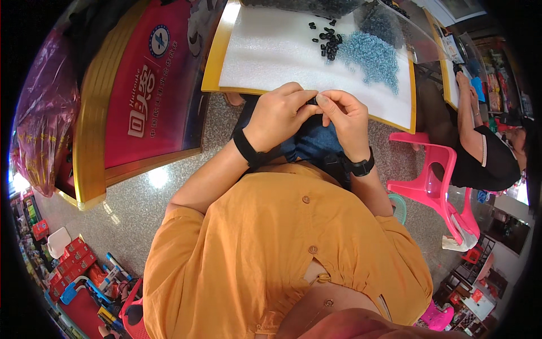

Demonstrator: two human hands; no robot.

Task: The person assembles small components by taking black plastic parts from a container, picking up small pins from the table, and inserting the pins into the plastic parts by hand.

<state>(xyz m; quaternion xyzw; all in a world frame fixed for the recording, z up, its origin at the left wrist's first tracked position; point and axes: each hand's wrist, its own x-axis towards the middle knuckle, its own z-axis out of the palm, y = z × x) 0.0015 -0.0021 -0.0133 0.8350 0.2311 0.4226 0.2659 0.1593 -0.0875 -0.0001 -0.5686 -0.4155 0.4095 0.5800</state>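
My left hand (280,113) and my right hand (348,117) meet just in front of the near edge of a white-topped table (265,53) with a yellow rim. Between their fingertips is a small black plastic piece (312,101), mostly covered by the fingers. Both hands are closed in a pinch on it. Beyond them on the tabletop lies a loose group of similar black pieces (331,46). To its right spreads a heap of tiny pale-blue translucent pieces (370,61). Each wrist wears a black band.
A clear plastic bag (381,27) lies behind the blue heap. At right, a pink plastic chair (429,161) stands near another person in black (491,155), who works at a second table. A yellow-edged cabinet with a red panel (149,85) stands at left, beside a purple plastic bag (48,113).
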